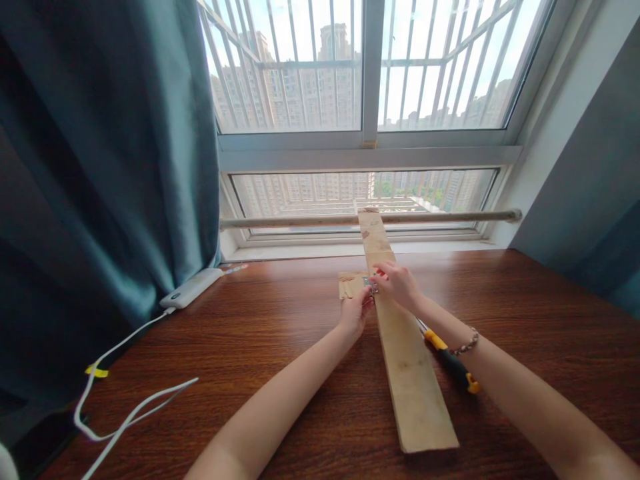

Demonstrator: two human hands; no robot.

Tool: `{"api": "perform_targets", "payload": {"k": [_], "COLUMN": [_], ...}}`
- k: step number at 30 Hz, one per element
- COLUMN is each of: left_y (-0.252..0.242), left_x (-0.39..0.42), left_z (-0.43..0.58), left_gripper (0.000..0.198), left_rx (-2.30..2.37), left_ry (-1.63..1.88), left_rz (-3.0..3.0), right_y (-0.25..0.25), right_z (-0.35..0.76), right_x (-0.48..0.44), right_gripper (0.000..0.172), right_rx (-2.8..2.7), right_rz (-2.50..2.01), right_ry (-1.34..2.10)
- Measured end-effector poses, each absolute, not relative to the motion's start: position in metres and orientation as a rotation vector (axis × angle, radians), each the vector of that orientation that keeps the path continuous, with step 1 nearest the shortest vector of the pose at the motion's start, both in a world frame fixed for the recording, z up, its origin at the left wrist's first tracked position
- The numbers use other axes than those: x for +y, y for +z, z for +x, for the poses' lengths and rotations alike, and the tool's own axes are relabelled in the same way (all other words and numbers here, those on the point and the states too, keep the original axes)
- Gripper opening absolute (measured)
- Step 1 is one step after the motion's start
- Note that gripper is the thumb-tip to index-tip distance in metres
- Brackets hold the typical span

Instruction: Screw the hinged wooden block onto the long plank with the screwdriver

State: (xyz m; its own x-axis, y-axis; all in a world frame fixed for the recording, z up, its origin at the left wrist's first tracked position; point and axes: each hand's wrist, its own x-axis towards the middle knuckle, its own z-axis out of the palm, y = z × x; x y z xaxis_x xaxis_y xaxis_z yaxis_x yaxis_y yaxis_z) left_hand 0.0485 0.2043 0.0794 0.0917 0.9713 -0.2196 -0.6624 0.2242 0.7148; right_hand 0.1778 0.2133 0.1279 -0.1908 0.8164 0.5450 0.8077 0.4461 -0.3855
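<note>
A long wooden board [413,380] ran away from the person across the brown tabletop [545,327], its far end showing past the back edge, in front of a horizontal rail [450,217] at the window [370,158]; whether board and rail touched could not be told. A short wooden piece [349,287] met the board's left edge, and a small metal fitting [367,281] sat where the two came together, partly hidden by fingers.

The left hand [356,312] was at the near side of that joint, thumb and fingers drawn together by the fitting. The right hand [399,283] reached over the board's right edge, fingertips bunched at the same spot. Whether either hand gripped the fitting could not be made out.

A screwdriver [453,365] with a black-and-yellow handle lay just beside the board's right edge, partly covered by the right forearm, narrowing the room there. Farther right, wood grain stretched toward the wall. On the left, a wide stretch of tabletop separated the short piece from a white rectangular device [193,288] and its cable [125,337], near the blue curtain [150,133].
</note>
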Motion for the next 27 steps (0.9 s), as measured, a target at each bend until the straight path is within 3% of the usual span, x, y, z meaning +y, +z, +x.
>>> {"api": "perform_targets", "payload": {"k": [3, 7, 12, 18, 24, 27], "left_y": [0.081, 0.082, 0.082, 0.082, 0.081, 0.081], "left_x": [0.204, 0.202, 0.202, 0.202, 0.203, 0.202], "left_z": [0.048, 0.048, 0.048, 0.048, 0.048, 0.048], "left_gripper": [0.014, 0.010, 0.013, 0.009, 0.009, 0.007], "left_rx": [0.782, 0.777, 0.758, 0.754, 0.751, 0.742], "left_ry": [1.289, 1.288, 1.297, 1.282, 1.286, 1.283], "left_rz": [0.491, 0.468, 0.471, 0.463, 0.458, 0.468], "right_y": [0.137, 0.138, 0.093, 0.053, 0.098, 0.139], "right_z": [0.190, 0.216, 0.250, 0.264, 0.265, 0.259], "right_x": [0.193, 0.142, 0.071, 0.047, 0.066, 0.077], "right_gripper": [0.027, 0.022, 0.026, 0.044, 0.048, 0.039], "right_rx": [-1.878, -1.905, -2.015, -1.893, -1.258, -1.035], "right_rz": [-1.362, -1.575, -1.894, -1.796, -1.484, -1.149], "right_ry": [0.103, 0.067, -0.031, 0.245, 0.917, 1.107]}}
